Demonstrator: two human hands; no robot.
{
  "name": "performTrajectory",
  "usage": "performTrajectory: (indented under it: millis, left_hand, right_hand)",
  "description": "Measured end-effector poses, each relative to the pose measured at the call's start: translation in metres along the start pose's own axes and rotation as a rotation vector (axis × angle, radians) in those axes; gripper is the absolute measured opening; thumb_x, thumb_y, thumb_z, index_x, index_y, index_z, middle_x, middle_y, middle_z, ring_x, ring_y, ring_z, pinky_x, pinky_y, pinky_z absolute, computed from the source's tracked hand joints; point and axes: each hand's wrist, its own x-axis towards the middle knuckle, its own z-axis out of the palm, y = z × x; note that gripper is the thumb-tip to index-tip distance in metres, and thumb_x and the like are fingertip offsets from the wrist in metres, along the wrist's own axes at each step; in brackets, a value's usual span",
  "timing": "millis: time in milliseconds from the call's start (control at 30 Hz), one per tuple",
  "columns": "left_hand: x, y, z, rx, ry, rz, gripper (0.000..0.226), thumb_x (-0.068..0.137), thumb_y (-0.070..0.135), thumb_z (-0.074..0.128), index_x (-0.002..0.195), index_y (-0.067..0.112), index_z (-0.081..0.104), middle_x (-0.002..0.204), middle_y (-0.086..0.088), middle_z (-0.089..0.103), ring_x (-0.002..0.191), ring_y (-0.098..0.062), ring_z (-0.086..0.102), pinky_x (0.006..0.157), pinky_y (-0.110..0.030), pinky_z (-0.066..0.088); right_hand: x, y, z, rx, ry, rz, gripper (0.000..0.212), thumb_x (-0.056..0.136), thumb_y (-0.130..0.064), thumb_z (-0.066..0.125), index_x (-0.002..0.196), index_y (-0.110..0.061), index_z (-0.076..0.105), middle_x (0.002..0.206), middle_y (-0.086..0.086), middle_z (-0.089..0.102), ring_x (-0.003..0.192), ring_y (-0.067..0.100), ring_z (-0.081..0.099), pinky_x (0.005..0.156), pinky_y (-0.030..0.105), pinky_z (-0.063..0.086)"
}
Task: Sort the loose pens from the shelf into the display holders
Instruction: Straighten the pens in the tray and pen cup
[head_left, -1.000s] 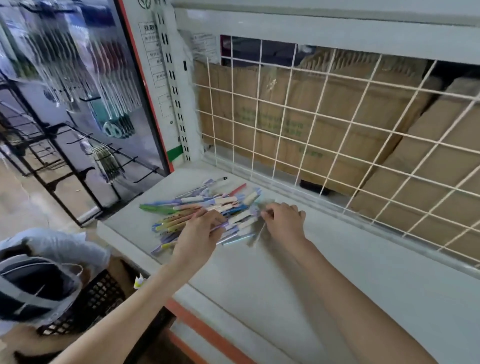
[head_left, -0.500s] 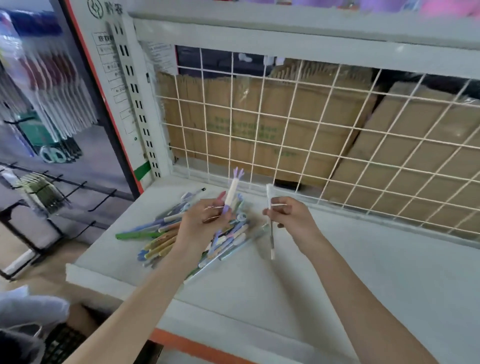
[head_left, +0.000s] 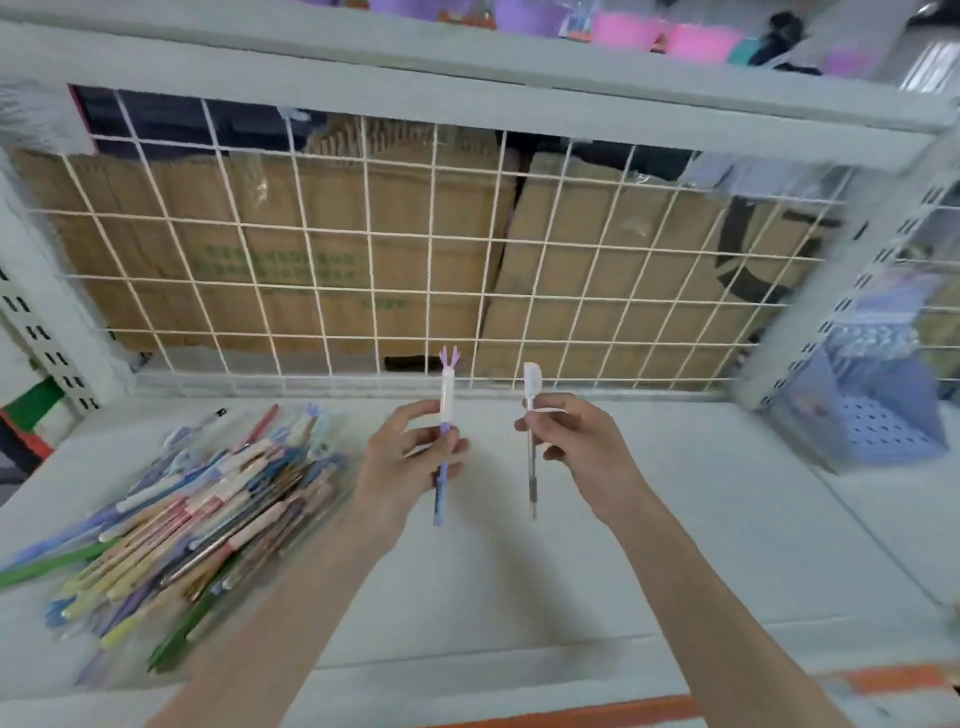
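Note:
A heap of several loose pens (head_left: 197, 509) in many colours lies on the left of the white shelf (head_left: 519, 597). My left hand (head_left: 405, 462) holds a purple pen (head_left: 445, 410) upright, with a white cap and a small purple antler top. My right hand (head_left: 576, 447) grips a clear white-capped pen (head_left: 531, 467) upright, beside the purple one. Both pens are raised above the shelf's middle. A blurred purple perforated holder (head_left: 878, 415) stands at the far right of the shelf.
A white wire grid (head_left: 431, 291) closes the back of the shelf, with brown cardboard boxes (head_left: 311, 249) behind it. An upper shelf board (head_left: 467, 67) carries pink and purple cups (head_left: 675, 36). An orange strip (head_left: 597, 712) runs along the shelf's front edge.
Both hands lifted one pen each out of the heap and carried them right, up over the shelf's middle. The view swung right, bringing the purple holder into sight.

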Motion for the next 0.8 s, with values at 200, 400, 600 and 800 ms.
performTrajectory:
  millis: [200, 400, 600, 800]
  left_hand:
    - [0.000, -0.019, 0.071, 0.052, -0.127, -0.043, 0.017, 0.091, 0.002, 0.054, 0.101, 0.015, 0.058, 0.087, -0.009, 0.068, 0.075, -0.017, 0.071, 0.070, -0.032, 0.059]
    - [-0.009, -0.046, 0.172, 0.073, -0.200, -0.047, 0.016, 0.090, 0.003, 0.057, 0.104, 0.011, 0.058, 0.086, -0.012, 0.068, 0.078, -0.020, 0.070, 0.075, -0.036, 0.058]
    - [-0.020, -0.080, 0.266, 0.128, -0.229, -0.048, 0.014, 0.091, 0.006, 0.057, 0.104, 0.011, 0.058, 0.087, -0.006, 0.070, 0.078, -0.015, 0.069, 0.066, -0.021, 0.056]
    - [-0.027, -0.105, 0.368, 0.152, -0.249, -0.018, 0.011, 0.091, 0.006, 0.056, 0.099, 0.014, 0.058, 0.088, -0.007, 0.069, 0.083, -0.019, 0.065, 0.075, -0.029, 0.052]
  right_hand:
    - [-0.018, 0.010, -0.080, 0.051, 0.157, -0.008, 0.012, 0.086, -0.006, 0.062, 0.097, -0.010, 0.066, 0.081, 0.002, 0.072, 0.069, 0.009, 0.059, 0.063, 0.023, 0.041]
    - [-0.038, 0.016, -0.186, 0.111, 0.254, -0.024, 0.010, 0.084, -0.004, 0.064, 0.092, -0.010, 0.067, 0.082, 0.007, 0.071, 0.070, 0.013, 0.058, 0.065, 0.027, 0.040]
    - [-0.049, 0.023, -0.282, 0.120, 0.320, -0.032, 0.013, 0.084, -0.001, 0.063, 0.085, -0.014, 0.063, 0.081, 0.005, 0.071, 0.071, 0.013, 0.058, 0.069, 0.027, 0.042]
    - [-0.046, 0.027, -0.387, 0.063, 0.401, -0.025, 0.010, 0.082, -0.005, 0.069, 0.085, -0.011, 0.063, 0.072, 0.002, 0.065, 0.064, 0.013, 0.059, 0.061, 0.022, 0.043]
